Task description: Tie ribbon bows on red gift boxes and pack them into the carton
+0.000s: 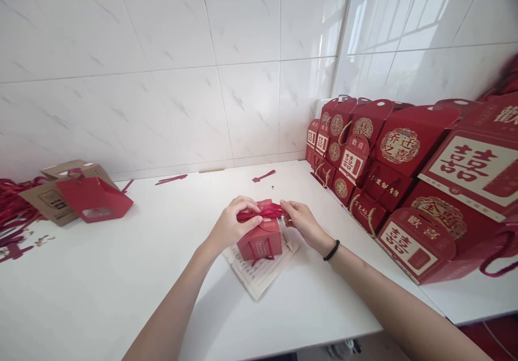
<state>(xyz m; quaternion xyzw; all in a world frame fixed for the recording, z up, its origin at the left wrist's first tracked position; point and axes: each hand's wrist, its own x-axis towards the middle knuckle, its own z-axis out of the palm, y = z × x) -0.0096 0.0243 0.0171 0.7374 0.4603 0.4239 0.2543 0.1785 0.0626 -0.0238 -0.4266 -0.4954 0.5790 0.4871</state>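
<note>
A small red gift box (261, 239) with twisted red cords on its front stands on a printed paper sheet (259, 281). A dark red ribbon bow (265, 211) lies across its top. My left hand (240, 218) pinches the left part of the bow between thumb and fingers, close above the box lid. At the right end of the bow, my right hand (299, 219) has its thumb and forefinger closed on the ribbon. A black band circles my right wrist. Both hands partly cover the top of the box.
Stacked red gift boxes (402, 145) fill the right side of the white table (133, 274). At the left are a brown box (56, 202), a red box (99, 199) and a heap of red ribbons (14, 210). Loose ribbon strips (264, 176) lie near the tiled wall.
</note>
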